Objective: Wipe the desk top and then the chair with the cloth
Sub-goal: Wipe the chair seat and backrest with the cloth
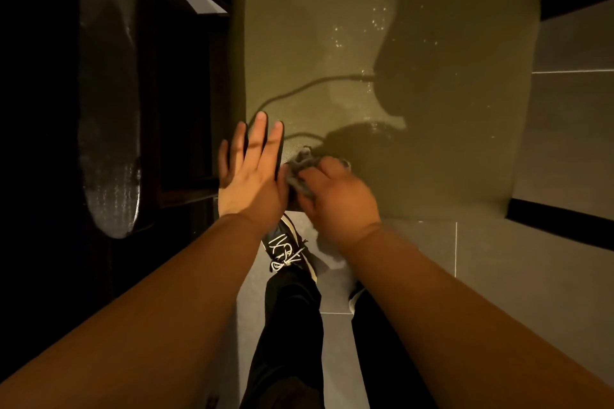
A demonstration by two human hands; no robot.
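I look straight down on an olive-green chair seat [382, 43] with a faintly wet, speckled surface. A small crumpled grey cloth [299, 168] lies at the seat's near left corner. My right hand [335, 192] grips the cloth with curled fingers and presses it onto the seat. My left hand [251, 169] lies flat beside it, fingers straight and spread, resting on the seat's near left edge. Shadows of my head and arm fall across the seat.
A dark wooden chair back [109, 103] and frame stand at the left. Grey floor tiles [498, 259] surround the chair. My legs in black trousers and a laced shoe [285, 249] stand just below the seat's near edge.
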